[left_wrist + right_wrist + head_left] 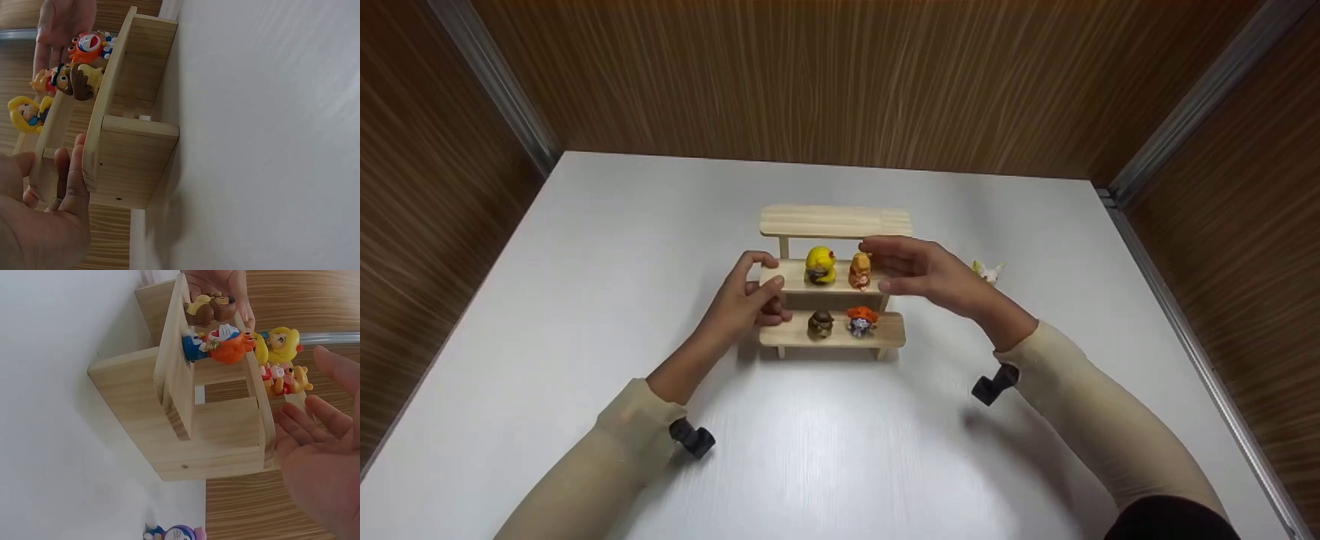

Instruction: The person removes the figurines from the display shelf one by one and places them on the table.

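Observation:
A three-tier wooden display stand (836,220) stands on the white table. My left hand (746,296) grips the left end of its middle tier, thumb on top and other fingers lower down. On that tier are a yellow-haired figurine (820,265) and a Winnie-the-Pooh figurine (860,270). My right hand (930,274) is at the tier's right end, beside the Pooh figurine, its fingers loosely extended and holding nothing. The bottom tier bears a brown figurine (821,324) and a Doraemon figurine with an orange crab-like hat (228,347).
A small white and yellow object (987,272) lies on the table (810,450) beyond my right wrist. In the right wrist view, a purple and blue figurine (177,533) is by the stand. Wood-grain panels (825,82) border the table at the back and sides.

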Available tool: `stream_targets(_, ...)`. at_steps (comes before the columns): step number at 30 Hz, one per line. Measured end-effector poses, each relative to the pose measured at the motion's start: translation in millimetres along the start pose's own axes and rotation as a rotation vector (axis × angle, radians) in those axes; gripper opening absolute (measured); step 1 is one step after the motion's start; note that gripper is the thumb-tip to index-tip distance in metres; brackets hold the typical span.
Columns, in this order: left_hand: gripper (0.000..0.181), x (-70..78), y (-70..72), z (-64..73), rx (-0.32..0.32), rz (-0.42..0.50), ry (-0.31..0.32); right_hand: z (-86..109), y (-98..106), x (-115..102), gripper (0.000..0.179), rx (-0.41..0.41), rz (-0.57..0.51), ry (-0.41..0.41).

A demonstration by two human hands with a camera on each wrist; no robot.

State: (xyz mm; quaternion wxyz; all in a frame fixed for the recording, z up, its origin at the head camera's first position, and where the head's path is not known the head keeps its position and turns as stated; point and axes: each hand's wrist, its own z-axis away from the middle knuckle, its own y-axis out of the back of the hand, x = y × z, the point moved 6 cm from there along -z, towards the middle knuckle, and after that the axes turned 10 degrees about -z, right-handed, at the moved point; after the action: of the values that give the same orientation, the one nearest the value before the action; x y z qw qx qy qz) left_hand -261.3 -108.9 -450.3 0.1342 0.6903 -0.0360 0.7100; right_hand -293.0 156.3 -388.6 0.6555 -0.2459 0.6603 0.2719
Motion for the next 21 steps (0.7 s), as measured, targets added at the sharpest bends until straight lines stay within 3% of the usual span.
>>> stream_targets(11,0.032,1.1,-0.1,-0.7,-0.005,0.007,-0.021,-12.7,-9,1,0.056,0.014,0.039,0.038)
stream_targets(21,0.036,0.9,0.2,-0.9,-0.01,0.018,-0.021,-15.1,-11,5,0.047,0.137,0.149,0.037)
